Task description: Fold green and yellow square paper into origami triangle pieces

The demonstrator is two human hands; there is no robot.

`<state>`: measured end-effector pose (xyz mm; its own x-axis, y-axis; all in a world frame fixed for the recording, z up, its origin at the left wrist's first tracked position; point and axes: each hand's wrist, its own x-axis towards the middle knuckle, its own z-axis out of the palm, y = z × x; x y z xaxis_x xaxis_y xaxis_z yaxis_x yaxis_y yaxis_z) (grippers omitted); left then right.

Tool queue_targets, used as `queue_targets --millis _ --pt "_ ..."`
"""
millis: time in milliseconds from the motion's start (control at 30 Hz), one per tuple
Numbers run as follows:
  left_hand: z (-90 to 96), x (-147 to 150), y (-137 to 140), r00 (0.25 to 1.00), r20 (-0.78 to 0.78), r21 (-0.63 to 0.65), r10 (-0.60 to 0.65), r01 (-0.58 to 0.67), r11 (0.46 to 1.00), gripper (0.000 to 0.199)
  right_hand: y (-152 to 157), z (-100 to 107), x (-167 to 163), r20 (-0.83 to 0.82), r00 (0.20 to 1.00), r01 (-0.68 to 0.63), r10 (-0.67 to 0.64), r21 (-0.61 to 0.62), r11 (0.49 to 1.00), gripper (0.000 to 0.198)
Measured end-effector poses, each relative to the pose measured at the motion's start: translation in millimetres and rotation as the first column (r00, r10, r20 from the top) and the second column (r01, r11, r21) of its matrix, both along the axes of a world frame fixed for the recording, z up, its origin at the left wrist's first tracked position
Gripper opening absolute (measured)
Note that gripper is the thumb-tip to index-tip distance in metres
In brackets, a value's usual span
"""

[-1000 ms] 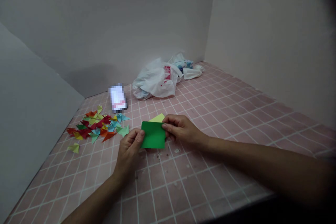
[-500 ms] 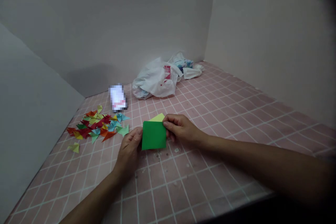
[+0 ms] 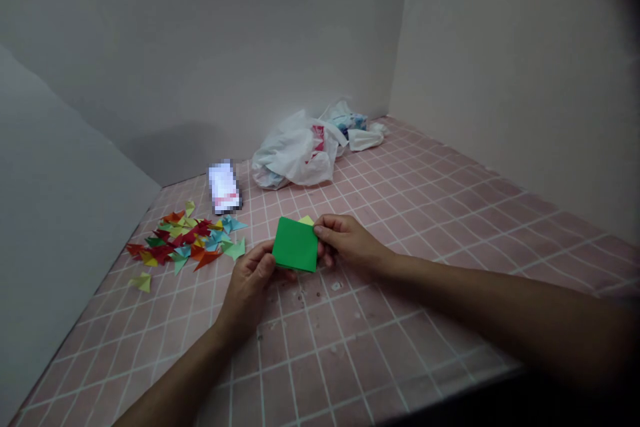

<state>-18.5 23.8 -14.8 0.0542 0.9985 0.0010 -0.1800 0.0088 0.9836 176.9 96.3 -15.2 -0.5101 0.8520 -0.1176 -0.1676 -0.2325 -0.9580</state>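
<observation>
Left hand (image 3: 250, 275): thumb and fingers closed on the lower left corner of a square green paper (image 3: 296, 245), smooth, flat. Right hand (image 3: 346, 241): pinched on its upper right corner. Yellow paper (image 3: 307, 220): edge showed behind the green, beside the right fingertips. Folded papers (image 3: 204, 257): pointed, multicoloured, heaped beyond the left hand. Plastic bag (image 3: 295, 153): white, crumpled, well beyond both hands.

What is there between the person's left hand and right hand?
The head view shows a green paper square, held by the left hand and right hand; a yellow piece shows behind it.
</observation>
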Motion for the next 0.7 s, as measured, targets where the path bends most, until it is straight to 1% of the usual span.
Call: queue_targets --millis 67,200,333,400,500,600,700 --pt "-1.5 -0.8 0.1 1.0 0.011 -0.005 -0.016 0.016 1.0 0.038 0.3 0.0 0.6 -0.035 0.999 0.009 -0.01 -0.046 0.999 0.022" --pt "-1.5 -0.3 0.4 1.0 0.016 -0.03 -0.004 0.005 1.0 0.031 0.8 -0.9 0.9 -0.076 0.997 -0.005 -0.003 -0.112 0.994 0.024" --pt "-1.0 -0.3 1.5 1.0 -0.024 -0.017 0.019 -0.019 1.0 0.028 1.8 -2.6 0.0 -0.098 0.995 -0.024 0.006 -0.177 0.984 0.025" --pt "-0.6 -0.2 1.5 0.998 -0.047 -0.009 0.031 -0.031 0.999 0.023 1.6 -3.0 -0.5 -0.096 0.995 -0.032 0.014 -0.185 0.982 0.025" --pt "0.0 -0.1 0.3 0.997 -0.059 -0.02 0.054 -0.055 0.998 0.016 0.2 -1.5 -0.7 -0.078 0.997 -0.032 0.021 -0.147 0.989 0.024" --pt "0.6 -2.4 0.6 0.985 -0.074 0.025 0.157 -0.156 0.988 0.011 0.4 1.4 0.1 -0.079 0.996 0.036 -0.043 -0.098 0.995 0.022" --pt "3.5 -7.9 5.1 0.951 -0.017 0.085 0.308 -0.306 0.948 0.01 5.6 3.0 2.2 -0.031 0.993 0.107 -0.11 -0.077 0.991 0.021"
